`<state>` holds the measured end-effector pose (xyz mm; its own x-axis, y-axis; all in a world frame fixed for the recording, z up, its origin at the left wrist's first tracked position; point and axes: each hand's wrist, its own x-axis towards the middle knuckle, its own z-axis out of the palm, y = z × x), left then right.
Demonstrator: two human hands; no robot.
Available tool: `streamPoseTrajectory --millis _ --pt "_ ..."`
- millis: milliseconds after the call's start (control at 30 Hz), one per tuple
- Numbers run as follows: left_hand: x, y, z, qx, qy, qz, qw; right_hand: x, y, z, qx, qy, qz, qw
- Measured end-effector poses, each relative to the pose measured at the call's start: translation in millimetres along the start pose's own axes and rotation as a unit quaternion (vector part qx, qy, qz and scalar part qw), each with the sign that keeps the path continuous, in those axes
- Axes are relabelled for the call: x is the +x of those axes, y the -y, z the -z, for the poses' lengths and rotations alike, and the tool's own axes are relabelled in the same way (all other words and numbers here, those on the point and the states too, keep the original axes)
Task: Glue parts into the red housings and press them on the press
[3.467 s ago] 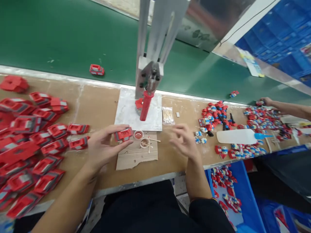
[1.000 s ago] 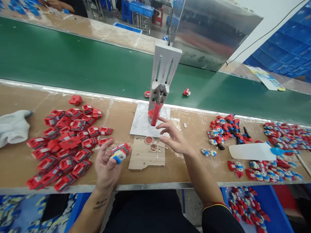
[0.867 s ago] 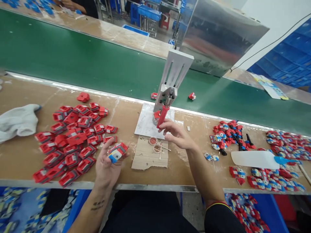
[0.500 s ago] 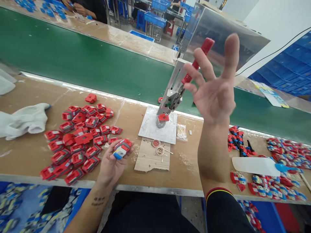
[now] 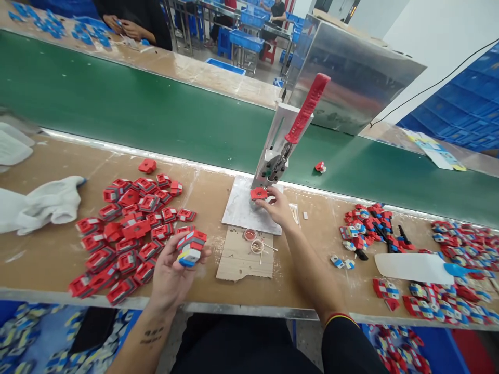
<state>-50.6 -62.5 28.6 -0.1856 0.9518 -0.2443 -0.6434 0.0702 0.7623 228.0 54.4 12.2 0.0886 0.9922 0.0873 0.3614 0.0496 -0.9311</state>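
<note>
Far out to the left of the left hand, a crumpled white cloth (image 5: 52, 205) lies on the bench. Closer in, just beside that hand, here's a crowded heap of red toy shells (image 5: 130, 228), grey-banded, many showing hollow tops. And now the left hand (image 5: 169, 272): palm turned up, thumb and fingers pinching a toy vehicle body (image 5: 192, 248) above the bench. What a bright piece it is! Red on top with pale patches, a dark grey band along the side, then a white end dabbed with yellow and a blue underside, angled down toward the wearer.

Right of that grip comes a torn cardboard sheet (image 5: 239, 266), and at its upper edge a small cup of red liquid (image 5: 250, 235), nearly touching a second cup (image 5: 257, 247) with cotton swabs across it. Past them, on a pale plate (image 5: 236, 205), sits a red shell (image 5: 258, 194), flat-faced, a dark hole in its middle. The right hand (image 5: 268, 198) is right there, thumb and forefinger at the shell's right edge; whether they press on it, I can't tell. Above that hand, the clamp's red handle (image 5: 307, 109) points up and right. Just right of its knuckles, bagged swabs (image 5: 294, 213); well off to its right, red, white and blue toy parts (image 5: 360, 223), then a white squeeze bottle (image 5: 413, 267) with a blue nozzle, lying flat.
</note>
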Motion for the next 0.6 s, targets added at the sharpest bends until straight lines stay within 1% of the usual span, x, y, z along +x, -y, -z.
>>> streamPoseTrajectory --millis 33,67,100,167,233,300,367,433,500,533,600 --pt "1 1 -1.7 0.003 -0.001 0.004 1.0 0 -1 1 0.011 0.001 0.002 1.0" --pt "1 2 -1.9 0.007 -0.004 0.009 1.0 -3 -3 7 0.018 0.001 0.002 1.0" --pt "1 3 -0.6 0.011 -0.01 0.013 1.0 -8 -6 17 0.022 -0.002 -0.001 1.0" --pt "1 6 5.1 0.013 -0.034 0.019 0.999 -17 -13 50 0.016 -0.023 -0.014 1.0" --pt "1 6 11.2 0.012 -0.062 0.025 0.998 -15 -21 92 -0.014 -0.065 -0.031 0.997" --pt "3 3 13.3 0.018 -0.081 0.036 0.996 5 -27 133 -0.064 -0.113 -0.046 0.991" --pt "8 -1 9.0 0.034 -0.08 0.044 0.995 39 -32 164 -0.119 -0.14 -0.062 0.981" --pt "12 -4 -0.4 0.055 -0.068 0.044 0.995 76 -37 182 -0.16 -0.13 -0.082 0.975" --pt "16 -5 -10.6 0.07 -0.054 0.037 0.995 105 -42 188 -0.186 -0.104 -0.101 0.972" --pt "17 -4 -14.5 0.075 -0.05 0.032 0.995 115 -45 188 -0.193 -0.093 -0.107 0.971" --pt "18 -1 -17.6 0.082 -0.04 0.016 0.996 122 -52 189 -0.199 -0.087 -0.114 0.969"
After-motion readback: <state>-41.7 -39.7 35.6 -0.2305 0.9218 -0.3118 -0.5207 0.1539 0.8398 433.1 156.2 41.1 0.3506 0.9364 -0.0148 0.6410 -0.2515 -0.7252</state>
